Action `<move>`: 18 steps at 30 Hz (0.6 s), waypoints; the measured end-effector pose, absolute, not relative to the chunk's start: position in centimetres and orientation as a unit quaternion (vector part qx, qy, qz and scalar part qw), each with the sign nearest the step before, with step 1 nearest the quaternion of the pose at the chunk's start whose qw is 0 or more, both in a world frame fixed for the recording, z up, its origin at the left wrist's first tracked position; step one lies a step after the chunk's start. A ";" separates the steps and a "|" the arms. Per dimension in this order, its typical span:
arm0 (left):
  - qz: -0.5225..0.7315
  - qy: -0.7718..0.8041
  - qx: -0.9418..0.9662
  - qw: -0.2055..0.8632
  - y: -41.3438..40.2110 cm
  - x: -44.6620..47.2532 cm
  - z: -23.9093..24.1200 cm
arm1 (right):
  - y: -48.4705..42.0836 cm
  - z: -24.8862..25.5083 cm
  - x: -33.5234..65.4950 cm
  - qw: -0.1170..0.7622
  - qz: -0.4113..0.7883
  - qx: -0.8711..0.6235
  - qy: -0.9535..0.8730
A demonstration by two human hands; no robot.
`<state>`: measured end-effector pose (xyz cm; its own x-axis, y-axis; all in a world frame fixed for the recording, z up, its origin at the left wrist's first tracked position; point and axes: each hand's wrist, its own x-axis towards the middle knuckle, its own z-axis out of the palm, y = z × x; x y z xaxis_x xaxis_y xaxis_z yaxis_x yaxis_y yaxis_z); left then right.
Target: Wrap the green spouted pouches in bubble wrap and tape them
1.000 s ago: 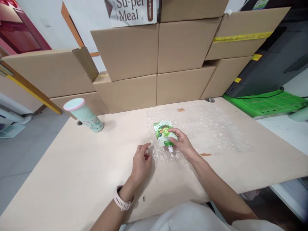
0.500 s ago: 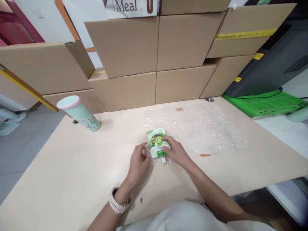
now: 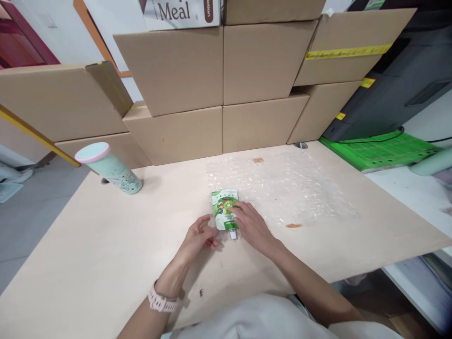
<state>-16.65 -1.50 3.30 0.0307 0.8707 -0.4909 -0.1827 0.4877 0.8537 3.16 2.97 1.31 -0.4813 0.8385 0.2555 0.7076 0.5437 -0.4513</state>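
Lying partly beneath right-hand fingers (image 3: 243, 208): green pouch (image 3: 220, 213)

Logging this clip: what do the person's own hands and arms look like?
The left hand and right hand are ungloved, and both forearms are bare. A pale pink, slotted band, like a watch strap, circles the left wrist; no band shows on the right wrist. Light-coloured clothing shows at the bottom edge.
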 end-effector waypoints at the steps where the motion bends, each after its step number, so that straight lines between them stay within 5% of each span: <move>1: 0.415 0.550 0.287 0.665 -1.5 -16.5 3.3 | 3.0 1.2 3.2 0.232 0.154 -0.453 -0.847; 9: 0.509 0.509 0.431 0.544 -1.8 -13.1 3.6 | 3.6 3.3 4.9 0.281 0.341 -0.433 -0.786; 15: 0.323 0.500 0.746 0.297 -0.9 -7.7 5.3 | 4.3 4.6 8.5 0.266 0.655 -0.405 -0.580; 18: 0.244 0.492 0.816 0.181 0.0 -5.6 3.9 | 4.9 3.9 10.0 0.265 0.649 -0.428 -0.571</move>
<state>-5.56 -0.04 3.89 0.3973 0.8911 0.2194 0.7144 -0.4504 0.5355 10.00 4.88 3.89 -0.4931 0.8324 -0.2530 0.1445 -0.2084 -0.9673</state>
